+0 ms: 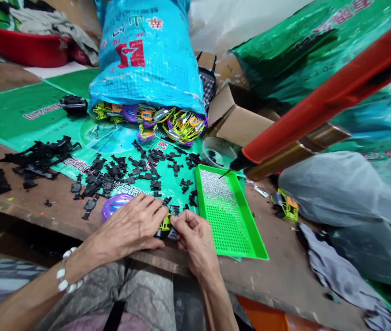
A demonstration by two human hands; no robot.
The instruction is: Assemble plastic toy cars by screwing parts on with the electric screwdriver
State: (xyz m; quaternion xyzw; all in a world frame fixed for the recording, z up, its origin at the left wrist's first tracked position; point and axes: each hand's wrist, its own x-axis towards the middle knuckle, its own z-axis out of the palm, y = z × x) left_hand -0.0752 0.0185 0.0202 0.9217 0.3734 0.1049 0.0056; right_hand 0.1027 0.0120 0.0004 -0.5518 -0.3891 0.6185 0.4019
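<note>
My left hand (131, 227) lies over a small yellow and black toy piece (164, 224) at the table's front edge, fingers curled down on it. My right hand (195, 239) pinches the same piece from the right with thumb and fingertips. A purple plastic ring (112, 203) lies partly under my left hand. Several small black plastic parts (136, 168) are scattered on the green sheet just beyond both hands. A green perforated tray (232, 220) with tiny silver screws sits right of my right hand.
A blue woven sack (147, 50) spills yellow and purple toy parts at the back. A red and brass power screwdriver (319, 105) hangs over the tray. A cardboard box (237, 119), a clear cup (219, 151), green sacks and grey cloth crowd the right side.
</note>
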